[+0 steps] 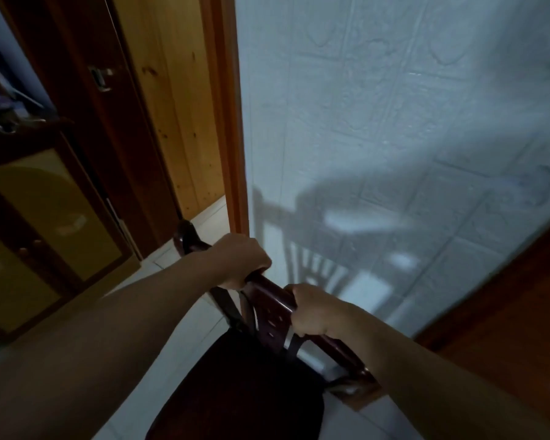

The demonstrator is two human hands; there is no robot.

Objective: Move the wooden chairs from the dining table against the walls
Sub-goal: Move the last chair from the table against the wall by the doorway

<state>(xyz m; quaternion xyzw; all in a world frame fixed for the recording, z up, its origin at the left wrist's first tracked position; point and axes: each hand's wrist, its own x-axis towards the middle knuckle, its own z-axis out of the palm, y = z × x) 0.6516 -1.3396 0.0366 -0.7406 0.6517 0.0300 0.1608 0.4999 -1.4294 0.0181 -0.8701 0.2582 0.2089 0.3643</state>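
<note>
A dark wooden chair (235,385) stands below me with its backrest toward a white embossed wall (394,122). My left hand (238,260) is closed over the left part of the chair's top rail (269,285). On the right part of the same rail my right hand (311,311) is closed too. The chair's dark seat fills the lower middle of the view. Its shadow falls on the wall just behind the backrest. The chair's legs are hidden.
An orange wooden door frame (226,115) borders the wall on the left, with a pine door (172,100) beside it. A dark cabinet with yellow panels (45,217) stands at the left. Reddish wood (521,312) is at the right. The floor (178,350) is pale tile.
</note>
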